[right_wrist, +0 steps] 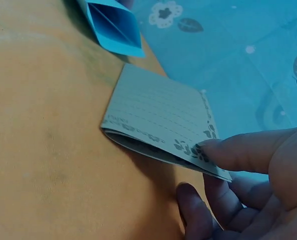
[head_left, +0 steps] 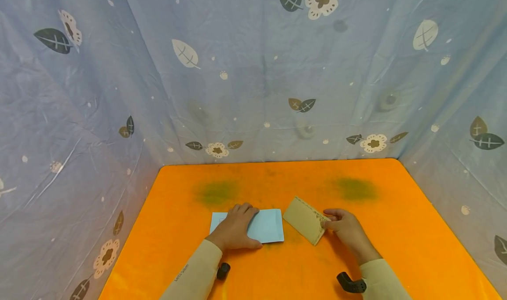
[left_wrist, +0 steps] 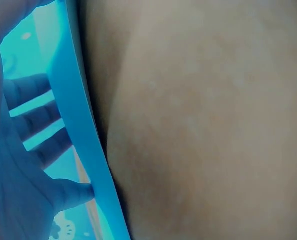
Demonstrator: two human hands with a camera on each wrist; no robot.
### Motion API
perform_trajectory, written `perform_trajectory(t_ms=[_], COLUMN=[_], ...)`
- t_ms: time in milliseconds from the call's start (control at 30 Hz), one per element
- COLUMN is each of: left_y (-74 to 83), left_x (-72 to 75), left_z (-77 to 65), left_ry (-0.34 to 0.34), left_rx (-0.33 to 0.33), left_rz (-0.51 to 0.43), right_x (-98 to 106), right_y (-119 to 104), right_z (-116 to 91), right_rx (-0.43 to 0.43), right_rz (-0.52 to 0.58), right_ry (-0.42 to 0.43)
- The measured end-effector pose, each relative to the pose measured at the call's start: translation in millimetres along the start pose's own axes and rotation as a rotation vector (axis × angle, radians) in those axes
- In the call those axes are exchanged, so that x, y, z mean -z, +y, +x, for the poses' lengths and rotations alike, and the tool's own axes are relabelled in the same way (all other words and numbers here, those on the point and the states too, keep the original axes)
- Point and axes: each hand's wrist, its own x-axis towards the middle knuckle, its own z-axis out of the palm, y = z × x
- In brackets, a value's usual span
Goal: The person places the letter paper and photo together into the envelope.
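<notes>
A light blue envelope lies in front of my left hand, which spans its width, fingers at the far edge and thumb at the near edge. Its end gapes open in the right wrist view. The left wrist view shows the thumb and fingertips against the blue paper. To the right, a folded tan sheet of letter paper with dashed lines and a printed floral border is tilted off the table. My right hand pinches its right corner, thumb on top and fingers beneath. The folded layers part slightly at the near side.
An orange table top with greenish smudges lies under both hands. Blue-grey curtains with leaf and flower prints hang behind it and along both sides. Dark wrist devices sit by the sleeves.
</notes>
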Motion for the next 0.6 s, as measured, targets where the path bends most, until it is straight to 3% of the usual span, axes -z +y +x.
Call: perform_trajectory(t_ms=[433, 600], left_y=[-0.1, -0.1], left_x=[0.3, -0.1], left_z=[0.7, 1.2], left_ry=[0.008, 0.005], left_rx=[-0.003, 0.003], left_rz=[-0.009, -0.016], right_x=[2.4, 3.0], right_y=[1.7, 5.4], right_z=[-2.4, -3.5], right_rx=[0.010, 0.019], right_rz=[-0.011, 0.030], right_ry=[-0.016, -0.072])
